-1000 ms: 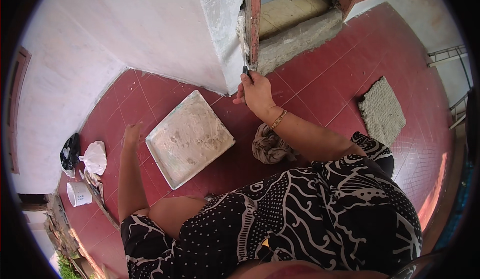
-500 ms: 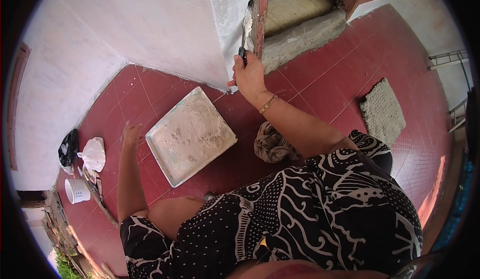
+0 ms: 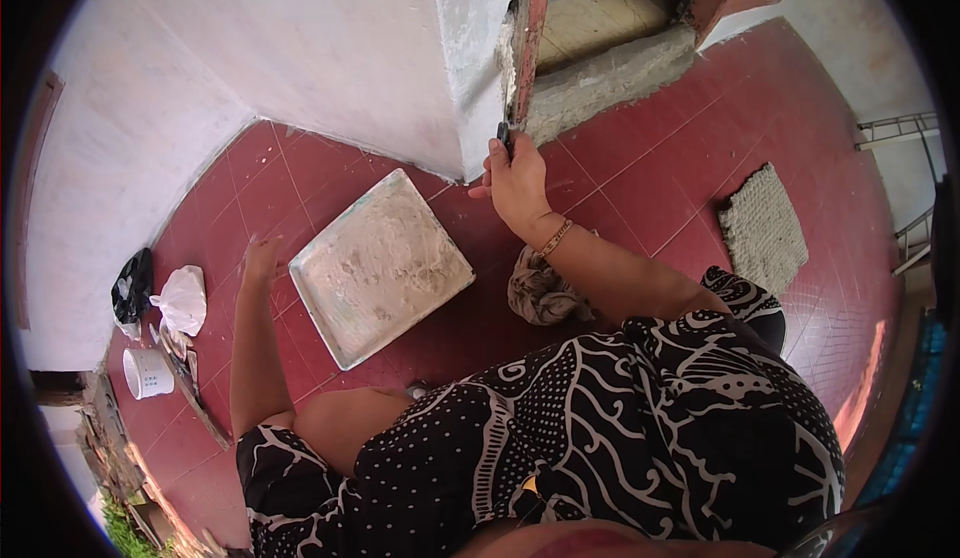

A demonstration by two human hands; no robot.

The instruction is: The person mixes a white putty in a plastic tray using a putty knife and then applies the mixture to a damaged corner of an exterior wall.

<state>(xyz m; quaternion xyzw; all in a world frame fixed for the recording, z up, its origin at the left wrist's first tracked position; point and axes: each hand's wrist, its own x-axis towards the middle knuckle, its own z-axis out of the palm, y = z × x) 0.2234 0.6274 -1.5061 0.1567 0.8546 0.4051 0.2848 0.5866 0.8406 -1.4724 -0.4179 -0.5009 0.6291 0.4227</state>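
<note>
My right hand is closed round a black-handled scraper at the wall corner, beside the reddish door frame. Its blade is hard to make out against the rough, chipped plaster edge. Held low over the floor on the left, my left hand has its fingers loosely apart, slightly blurred, with nothing visible in them. Between my arms lies a shallow rectangular tray coated with pale, dried-looking plaster. A crumpled brownish cloth sits under my right forearm.
On the left stand a black plastic bag, a white plastic bag, a white tub and a wooden stick. A woven mat lies on the red tiles at right. A rough concrete sill crosses the doorway; a metal rack stands far right.
My right hand has moved slightly down and right along the wall corner with the scraper, whose blade shows less now. My left hand stays about where it was. The view has shifted slightly.
</note>
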